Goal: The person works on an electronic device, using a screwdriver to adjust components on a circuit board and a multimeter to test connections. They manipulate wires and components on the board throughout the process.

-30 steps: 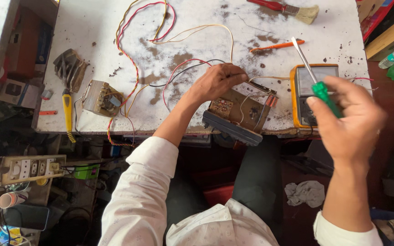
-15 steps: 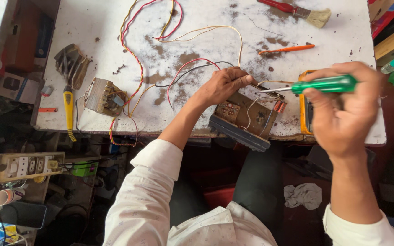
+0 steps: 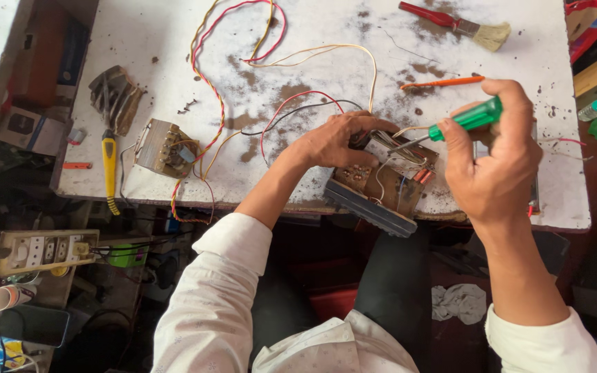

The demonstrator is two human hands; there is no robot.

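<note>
Green-handled screwdriver (image 3: pixel 466 118) gripped by right hand (image 3: pixel 495 162), left hand (image 3: pixel 333 141) clasping circuit board (image 3: pixel 385 183) amid tangled wires (image 3: pixel 222 103).

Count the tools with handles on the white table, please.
3: a green screwdriver in the right hand, a brush at the far edge, yellow pliers at the left. Others may be hidden.

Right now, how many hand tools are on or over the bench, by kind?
Screwdrivers: 2, green-handled screwdriver in the right hand, yellow-handled screwdriver on the bench
Brush: 1, red-handled brush
Orange probe: 1, orange probe
Total: 4
</note>
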